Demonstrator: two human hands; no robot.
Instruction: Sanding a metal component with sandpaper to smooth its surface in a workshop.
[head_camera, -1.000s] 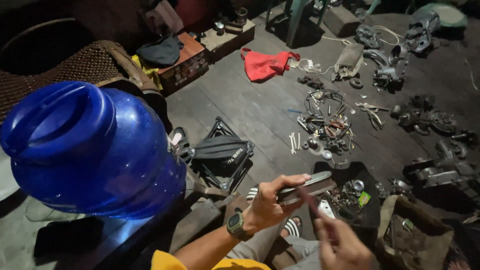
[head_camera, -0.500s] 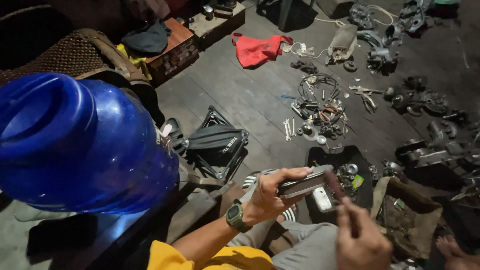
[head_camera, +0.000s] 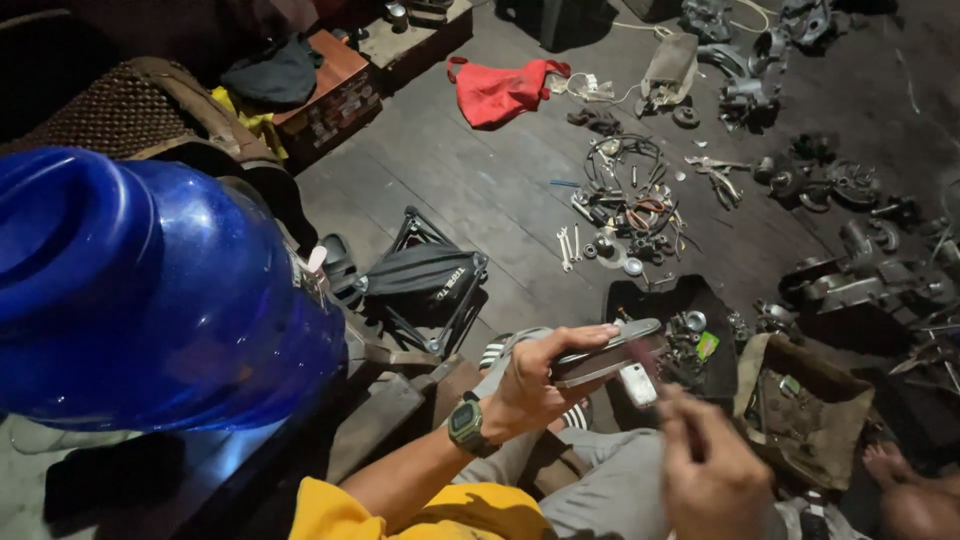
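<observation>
My left hand (head_camera: 535, 385), with a watch (head_camera: 466, 424) on its wrist, grips a long flat grey metal part (head_camera: 610, 355) and holds it level above my lap. A small white piece (head_camera: 637, 385) hangs under the part's right end. My right hand (head_camera: 715, 470) is just below and to the right of that end. It is blurred by motion, with its fingers bunched toward the part. Whether it pinches something thin cannot be made out.
A big blue water jug (head_camera: 150, 290) fills the left. On the dark plank floor lie a folding stool (head_camera: 425, 280), wrenches (head_camera: 568, 245), a heap of small parts (head_camera: 630, 210), a black tray (head_camera: 650, 300), a brown bag (head_camera: 805, 405), engine parts (head_camera: 860, 280) and a red cloth (head_camera: 500, 88).
My right hand has moved from the part's top edge down to the lower right. My left hand keeps its hold on the metal part. The view has tilted slightly downward.
</observation>
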